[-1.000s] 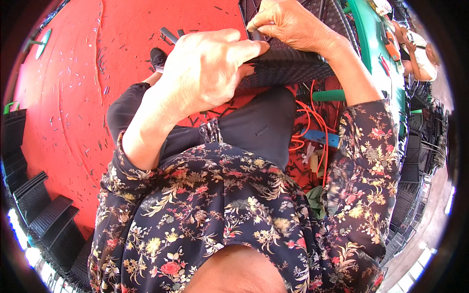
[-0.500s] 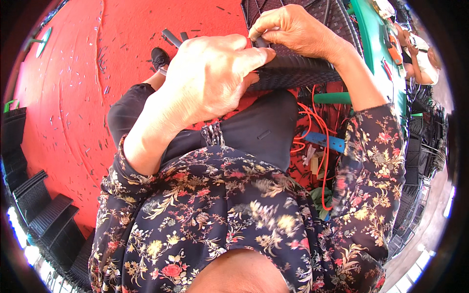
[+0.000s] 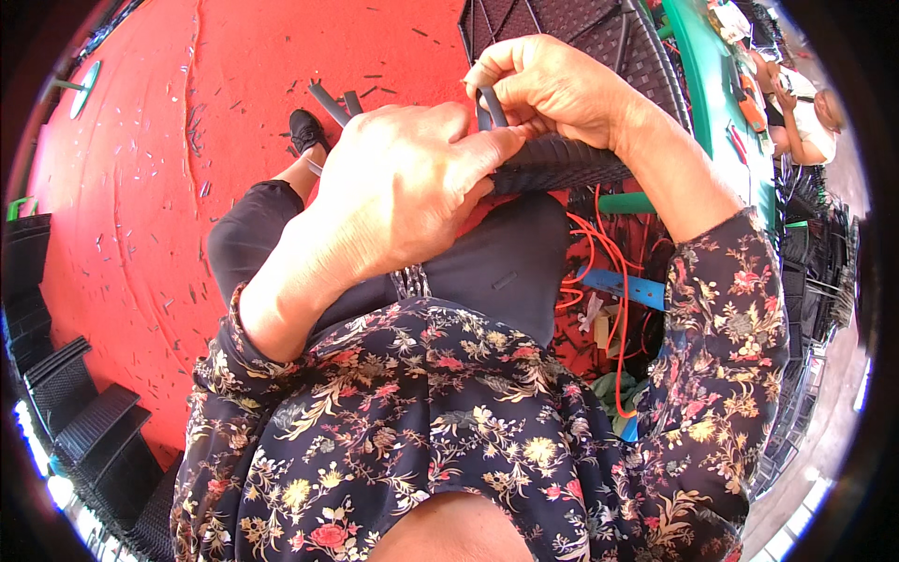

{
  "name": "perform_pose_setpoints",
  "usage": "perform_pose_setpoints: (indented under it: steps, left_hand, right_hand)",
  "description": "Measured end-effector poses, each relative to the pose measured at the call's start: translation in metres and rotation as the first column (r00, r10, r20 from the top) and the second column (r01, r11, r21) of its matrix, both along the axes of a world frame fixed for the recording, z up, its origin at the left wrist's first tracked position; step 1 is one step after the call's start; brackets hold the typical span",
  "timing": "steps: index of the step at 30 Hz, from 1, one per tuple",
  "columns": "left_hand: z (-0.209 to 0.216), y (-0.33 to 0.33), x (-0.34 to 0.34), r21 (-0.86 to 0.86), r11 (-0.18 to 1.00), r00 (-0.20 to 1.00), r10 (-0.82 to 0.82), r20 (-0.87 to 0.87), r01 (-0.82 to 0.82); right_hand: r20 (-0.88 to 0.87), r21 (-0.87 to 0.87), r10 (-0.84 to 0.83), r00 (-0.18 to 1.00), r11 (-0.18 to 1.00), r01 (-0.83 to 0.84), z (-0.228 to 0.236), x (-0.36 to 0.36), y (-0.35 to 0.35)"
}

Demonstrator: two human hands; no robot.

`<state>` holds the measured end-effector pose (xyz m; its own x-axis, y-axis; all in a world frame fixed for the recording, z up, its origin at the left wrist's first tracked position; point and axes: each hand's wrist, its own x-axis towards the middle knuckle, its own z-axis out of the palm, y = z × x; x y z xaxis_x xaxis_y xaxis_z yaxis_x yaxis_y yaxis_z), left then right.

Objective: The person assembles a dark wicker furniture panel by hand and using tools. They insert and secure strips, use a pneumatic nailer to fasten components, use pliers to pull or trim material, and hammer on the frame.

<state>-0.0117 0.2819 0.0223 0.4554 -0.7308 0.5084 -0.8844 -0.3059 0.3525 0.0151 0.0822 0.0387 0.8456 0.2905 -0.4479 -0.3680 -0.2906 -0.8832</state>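
Note:
A dark woven wicker piece (image 3: 581,159) leans over my lap at the upper right. Above its near edge, a dark flat plastic strip (image 3: 493,105) bends into a small loop. My right hand (image 3: 562,94) pinches this strip between thumb and fingers. My left hand (image 3: 398,178) is closed against it from the left, thumb close to the right fingertips. Behind my left hand, a grey-black strip end (image 3: 328,103) sticks out; its other end is hidden. The left fingers' undersides are out of sight.
Dark scraps lie over the red floor (image 3: 140,187). To the right are orange tubing (image 3: 613,328), a blue bar (image 3: 626,286) and a green table (image 3: 702,75) with tools. Another person (image 3: 801,112) sits beyond it. Black woven pieces (image 3: 89,403) stand at lower left.
Both hands have come slightly down, toward my body. My right hand has turned a little, and the looped strip now shows more plainly between the fingers.

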Motion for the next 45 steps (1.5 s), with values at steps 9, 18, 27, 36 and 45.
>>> perform_pose_setpoints:
  steps: [9, 18, 27, 36, 45]
  left_hand:
    - [0.005, -0.001, -0.006, -0.006, 1.0, 1.0, -0.002, 0.019, 0.002]
    - [0.008, -0.003, -0.006, 0.01, 1.0, 1.0, 0.004, -0.006, -0.004]
    - [0.002, -0.011, 0.003, -0.027, 0.999, 0.997, 0.028, -0.071, -0.03]
    - [0.005, -0.017, 0.019, -0.07, 0.998, 0.993, -0.002, -0.118, -0.006]
    - [0.003, -0.02, 0.023, -0.096, 0.995, 0.994, 0.01, -0.111, -0.02]
  right_hand:
    - [-0.114, -0.095, 0.171, 0.979, 0.979, -0.182, 0.003, 0.0, 0.002]
    - [0.025, -0.068, 0.416, 0.909, 0.908, -0.414, 0.003, 0.001, -0.003]
    - [0.749, -0.04, -0.097, 0.656, 0.981, 0.192, 0.015, -0.04, -0.005]
    - [0.932, -0.306, 0.21, 0.296, 0.892, 0.332, 0.002, -0.074, 0.003]
    - [0.692, 0.486, -0.483, 0.536, 0.861, 0.148, -0.013, -0.093, 0.026]
